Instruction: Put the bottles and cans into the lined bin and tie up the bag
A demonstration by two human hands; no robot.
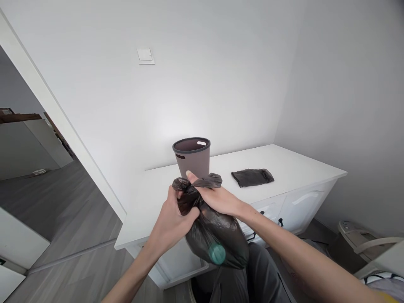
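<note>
1. Nearest to us in the head view, our bare forearms (293,244) reach in from the lower corners and meet over a dark plastic bag (225,229).
2. Our left hand (172,221) has its fingers curled around one side of the bag's gathered neck, thumb pressing inward.
3. Our right hand (217,198) pinches the other side, thumb raised, with a loose end of plastic flaring over it; its remaining fingers are hidden.
4. We probably grip from both sides so that the neck is bunched and the weight hangs below. The bag hangs in front of the tabletop (296,162), above our grey trousers (265,269), and a green round item (217,254) shows through its film.
5. Behind our hands, a mauve bin (194,162) stands upright by the wall, perhaps placed there to leave the front edge free.
6. To its right lies a folded dark plastic piece (252,177), flat and within easy reach, we judge.
7. We can read no brand or writing: the wall switch (145,55) looks plain, and a mark on the far-left box (6,111) is too small.
</note>
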